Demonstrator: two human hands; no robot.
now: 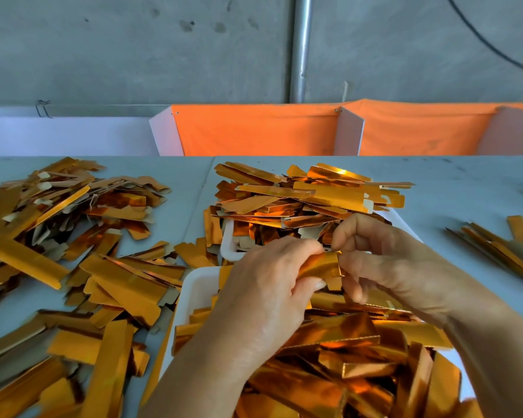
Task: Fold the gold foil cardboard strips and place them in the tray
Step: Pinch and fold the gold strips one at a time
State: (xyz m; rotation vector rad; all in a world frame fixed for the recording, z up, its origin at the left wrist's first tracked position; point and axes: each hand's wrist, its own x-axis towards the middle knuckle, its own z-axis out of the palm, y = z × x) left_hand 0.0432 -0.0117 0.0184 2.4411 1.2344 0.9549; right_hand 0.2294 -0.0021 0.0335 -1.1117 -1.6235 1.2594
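Both hands meet above the near white plastic tray (194, 285). The left hand (263, 285) grips one short gold foil cardboard strip (322, 265), fingers curled over its top edge and thumb beneath. The right hand (384, 260) pinches the strip's right end between curled fingertips. The strip is bowed, foil side up, held clear of the heap below.

Step in hand, by my reading: creasing this strip. To do it well, keep the left grip fixed as an anchor, let the right fingers turn the end over along the scored line, then press the crease flat before letting go. Foil is slick, so a firm pinch matters.

The near tray is heaped with gold strips, some spilling over its rim. A far white plastic tray (228, 245) behind the hands is piled higher.

Surface: pale grey table (465, 188). A loose pile of gold strips (73, 236) spreads across its left side; a small bundle of strips (501, 245) lies at right. Beyond the far edge, orange fabric bins (254, 131) with white dividers, a grey concrete wall (103, 49), an upright metal pipe (299, 46).
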